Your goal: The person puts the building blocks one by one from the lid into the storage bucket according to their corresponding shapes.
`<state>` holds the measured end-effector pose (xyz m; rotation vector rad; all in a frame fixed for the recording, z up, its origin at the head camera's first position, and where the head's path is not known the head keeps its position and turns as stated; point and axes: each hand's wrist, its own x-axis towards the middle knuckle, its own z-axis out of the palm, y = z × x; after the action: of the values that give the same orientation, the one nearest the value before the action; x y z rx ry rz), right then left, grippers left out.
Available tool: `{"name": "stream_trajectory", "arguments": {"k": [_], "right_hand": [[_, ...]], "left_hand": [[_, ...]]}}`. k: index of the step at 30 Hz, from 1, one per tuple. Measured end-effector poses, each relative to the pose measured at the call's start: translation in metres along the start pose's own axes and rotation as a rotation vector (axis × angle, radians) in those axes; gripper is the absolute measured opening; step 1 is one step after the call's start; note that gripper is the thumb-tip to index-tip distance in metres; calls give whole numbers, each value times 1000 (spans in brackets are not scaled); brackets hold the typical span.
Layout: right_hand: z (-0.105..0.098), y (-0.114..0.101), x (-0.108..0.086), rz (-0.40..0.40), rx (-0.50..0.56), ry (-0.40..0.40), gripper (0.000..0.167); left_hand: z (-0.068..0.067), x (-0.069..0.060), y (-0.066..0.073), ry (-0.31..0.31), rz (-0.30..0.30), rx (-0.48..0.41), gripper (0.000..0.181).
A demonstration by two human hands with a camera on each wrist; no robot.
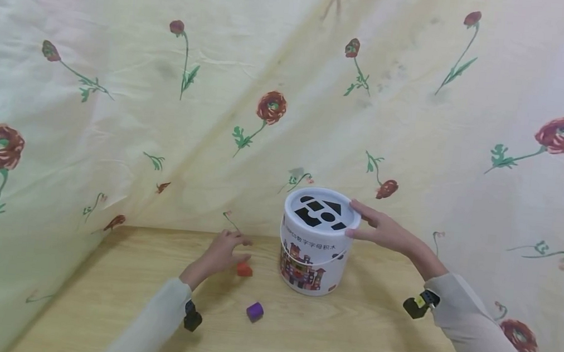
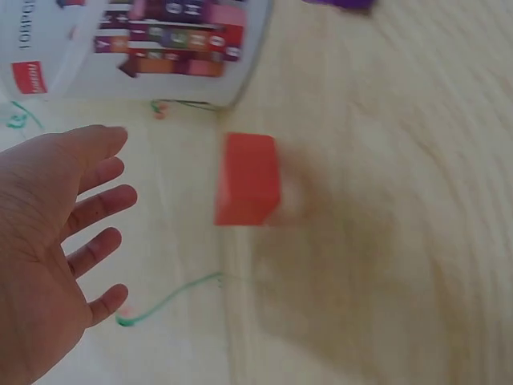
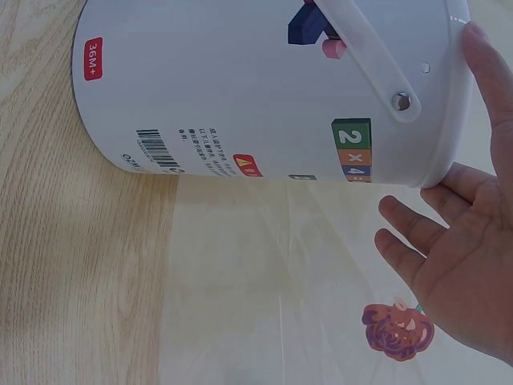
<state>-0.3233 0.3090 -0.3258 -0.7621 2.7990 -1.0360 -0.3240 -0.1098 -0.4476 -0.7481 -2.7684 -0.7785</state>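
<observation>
A white lidded bucket [image 1: 301, 239] with printed block pictures and a wire-like handle stands upright on the wooden table. Black shaped openings mark its lid [image 1: 343, 219]. My right hand [image 1: 380, 227] touches the right side of the lid's rim, thumb and fingers spread; in the right wrist view its fingers [image 3: 413, 224] are extended. To the left of the bucket, my left hand [image 1: 220, 253] hovers over a small red block [image 1: 244, 270], fingers loosely spread and holding nothing. The left wrist view shows the red block [image 2: 250, 180] apart from that hand.
A small purple cylinder block [image 1: 255, 312] lies on the table [image 1: 338, 343], in front of the bucket and nearer to me. Flower-printed cloth [image 1: 205, 136] hangs behind the table and along its sides. Each wrist carries a small black camera.
</observation>
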Motion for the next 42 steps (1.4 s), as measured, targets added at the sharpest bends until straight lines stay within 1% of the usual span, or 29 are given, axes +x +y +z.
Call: {"name": "stream_trajectory", "arguments": {"k": [5,10,13,17,24,31,37,42], "right_hand": [[0,1,0,10,4,-1,88],[0,1,0,14,5,-4,89],[0,0,0,13,5,-4,88],[0,0,0,12,8,-4,88],[0,1,0,12,17,-9,88],[-1,0,-1,13,15,-6,88],[0,2,1,19,17,-5,89],[1,5,3,31,18,-8,91]], "left_hand": [[7,-7,-7,-62,-15,0,34],[11,-11,-9,-132,13,51,37],[13,-12,-10,-138,43,80,37],[15,-14,-10,-127,58,91,36],[15,-17,-9,-120,39,110,42],[16,-17,-9,-153,5,84,51],[20,-15,-12,-178,12,82,61],[22,-12,-13,-188,14,66,57]]}}
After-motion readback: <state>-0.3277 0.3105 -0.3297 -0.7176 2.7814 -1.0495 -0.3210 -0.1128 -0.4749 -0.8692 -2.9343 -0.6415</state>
